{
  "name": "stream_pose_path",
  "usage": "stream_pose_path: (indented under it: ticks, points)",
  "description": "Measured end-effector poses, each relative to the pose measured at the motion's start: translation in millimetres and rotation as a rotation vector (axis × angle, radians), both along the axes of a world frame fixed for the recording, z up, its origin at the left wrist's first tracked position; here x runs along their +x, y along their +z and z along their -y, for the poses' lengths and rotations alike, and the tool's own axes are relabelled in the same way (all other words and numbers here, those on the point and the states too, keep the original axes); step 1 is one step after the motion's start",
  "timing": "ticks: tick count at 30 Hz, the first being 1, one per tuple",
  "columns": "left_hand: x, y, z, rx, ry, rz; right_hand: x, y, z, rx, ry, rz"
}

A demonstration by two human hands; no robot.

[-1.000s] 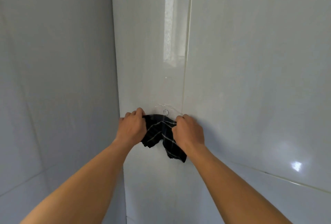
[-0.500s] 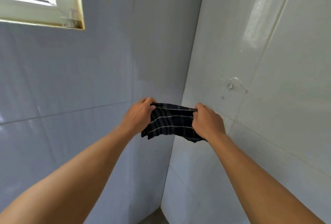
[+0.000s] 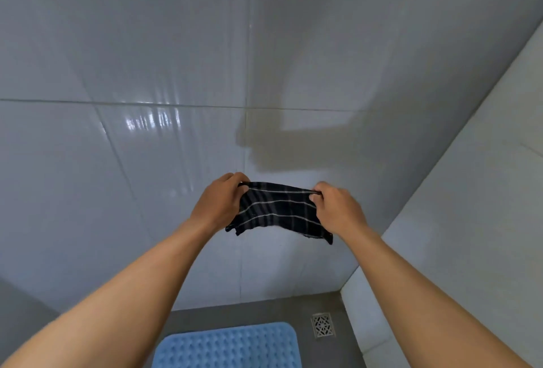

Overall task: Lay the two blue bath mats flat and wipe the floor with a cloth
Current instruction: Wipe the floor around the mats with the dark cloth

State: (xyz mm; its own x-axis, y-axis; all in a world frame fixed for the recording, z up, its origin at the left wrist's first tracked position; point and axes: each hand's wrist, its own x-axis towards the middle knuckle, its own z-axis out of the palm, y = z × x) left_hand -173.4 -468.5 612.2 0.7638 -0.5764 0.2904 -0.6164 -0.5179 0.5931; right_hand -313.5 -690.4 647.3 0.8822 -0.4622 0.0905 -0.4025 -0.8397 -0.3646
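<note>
"Left hand [image 3: 219, 201] and right hand [image 3: 338, 210]: what were they doing with the cloth [image 3: 279, 212]?"

"Each pinched an upper corner of it between thumb and curled fingers. The dark striped cloth was stretched between them, and its lower edge hung free. I judged they held it that way to open it out before wiping."

"Where was it in relation to the floor [image 3: 264, 307]?"

"Well above it, out in front of the tiled wall [image 3: 147, 162], and as far as I could tell touching neither. Both forearms reached forward and slightly inward. The hands were roughly level with each other."

"And the mats?"

"One blue bath mat [image 3: 229, 347] lay flat on the floor below the arms, with its far edge near the wall. A drain grate [image 3: 323, 325] sat near its far right corner, not touching it. The frame cut off the near part of the mat. The second mat was not in view, so I couldn't say whether it was laid."

"And the wiping?"

"Not yet begun, by my reading. The cloth would have to come down to the grey floor, probably to the bare strip around the mat."
</note>
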Motion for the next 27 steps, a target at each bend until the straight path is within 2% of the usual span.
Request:
stream_pose_path:
  ticks: [7,14,18,27]
  points:
    - [36.8,-83.7,-100.5,-0.021,0.117,-0.169,64.4,-83.5,-82.8,0.119,0.087,-0.092]
    - [68.1,-196.7,-158.7,0.002,0.209,-0.233,105.8,-213.3,-141.3,0.234,0.096,-0.113]
    - [75.6,-291.4,-172.1,-0.032,0.333,-0.300,122.6,-315.8,-161.0,0.310,0.115,-0.137]
    - [86.7,-563.8,-200.0,-0.058,0.478,-0.432,156.6,-592.7,-184.7,0.425,0.206,-0.157]
